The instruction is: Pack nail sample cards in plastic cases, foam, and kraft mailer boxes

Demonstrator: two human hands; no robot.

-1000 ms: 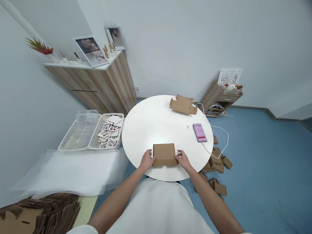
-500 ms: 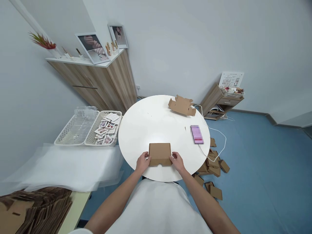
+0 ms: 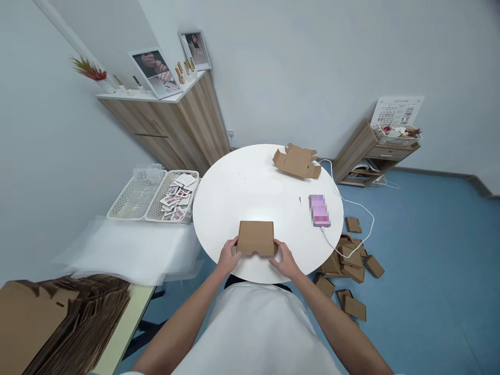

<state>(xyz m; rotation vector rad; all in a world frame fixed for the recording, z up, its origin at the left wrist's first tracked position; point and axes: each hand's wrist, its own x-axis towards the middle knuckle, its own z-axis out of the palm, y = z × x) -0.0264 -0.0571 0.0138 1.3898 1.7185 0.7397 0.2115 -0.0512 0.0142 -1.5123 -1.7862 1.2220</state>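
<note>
A small brown cardboard box (image 3: pixel 255 238), its lid down, sits near the front edge of the round white table (image 3: pixel 222 208). My left hand (image 3: pixel 229 255) grips its left side, thumb at the front corner and fingers along the side. On the opposite side my right hand (image 3: pixel 286 259) has its fingers against the box's right edge, the thumb near the front corner. A notch shows in the middle of the box's front edge. An unfolded cardboard blank (image 3: pixel 297 161) lies at the table's far right.
A phone (image 3: pixel 319 211) with a white cable is at the table's right. Folded boxes (image 3: pixel 349 258) lie on the floor at right. White baskets (image 3: pixel 172 198), one with cards, clear sheets (image 3: pixel 133 247) and stacked flat cardboard (image 3: pixel 89 323) stand at left.
The view has shifted slightly, so the surroundings appear moved. Both hands stay at the box's sides; the right thumb has come away from the box's front face.
</note>
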